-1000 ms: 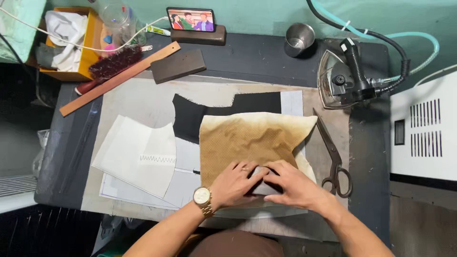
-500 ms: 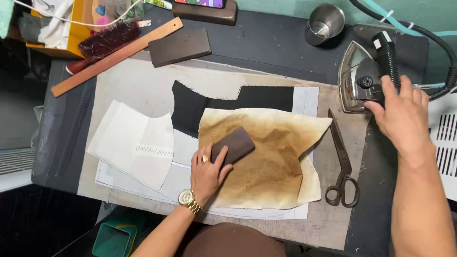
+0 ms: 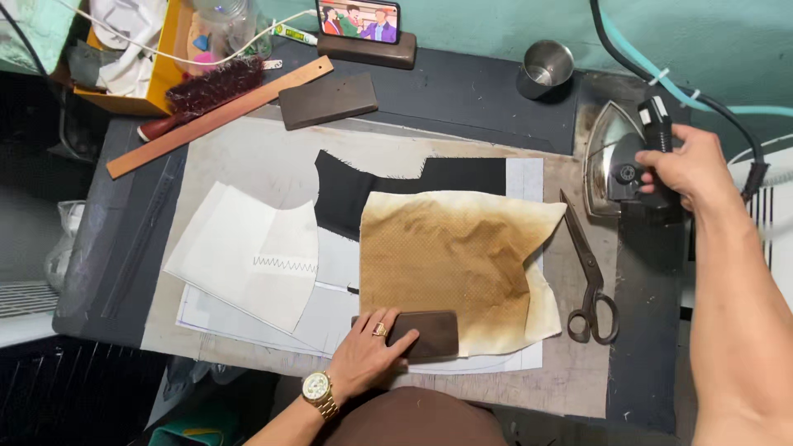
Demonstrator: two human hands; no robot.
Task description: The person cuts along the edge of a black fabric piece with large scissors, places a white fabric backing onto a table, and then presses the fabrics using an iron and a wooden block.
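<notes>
A scorched tan pressing cloth (image 3: 450,260) lies over black fabric (image 3: 355,194) on the work board. My left hand (image 3: 368,351), with a ring and a gold watch, rests on a dark brown block (image 3: 425,334) at the cloth's near edge. Out at the right, my right hand (image 3: 681,169) grips the black handle of a steam iron (image 3: 615,157), which stands tilted on its side showing its metal soleplate.
Black scissors (image 3: 588,277) lie between the cloth and the iron. White fabric pieces (image 3: 248,256) sit at left. At the back are a wooden ruler (image 3: 219,116), a brush (image 3: 206,91), a second dark block (image 3: 328,101), a metal cup (image 3: 547,66) and a phone (image 3: 358,21).
My left hand has slid the brown block from the cloth's middle to its near edge. My right hand left the cloth, reached the iron and now holds its handle.
</notes>
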